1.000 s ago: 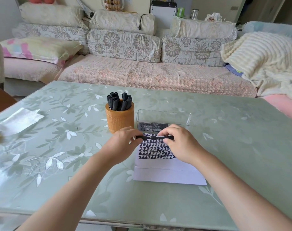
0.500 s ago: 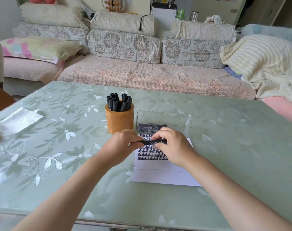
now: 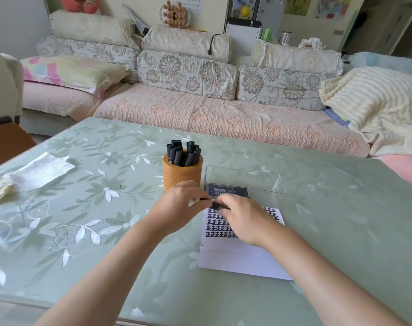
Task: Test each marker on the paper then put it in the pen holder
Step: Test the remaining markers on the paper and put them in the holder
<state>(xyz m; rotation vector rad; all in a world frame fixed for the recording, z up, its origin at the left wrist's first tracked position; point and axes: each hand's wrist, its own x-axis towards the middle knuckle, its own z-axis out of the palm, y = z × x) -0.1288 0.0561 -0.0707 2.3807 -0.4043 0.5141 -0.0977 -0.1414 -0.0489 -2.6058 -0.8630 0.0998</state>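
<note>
A black marker lies level between my two hands, just above the white paper. My left hand pinches its left end and my right hand grips the rest, so only a short piece shows. Rows of black marks cover the paper's upper half. The orange pen holder stands just behind my left hand, with several black markers upright in it.
A clear plastic box with dark markers at its near end sits behind the paper. A crumpled white sheet lies at the table's left. The green floral table ends near the sofa.
My hands have drawn closer together along the marker, so less of it shows between them. The camera has tilted up slightly.
</note>
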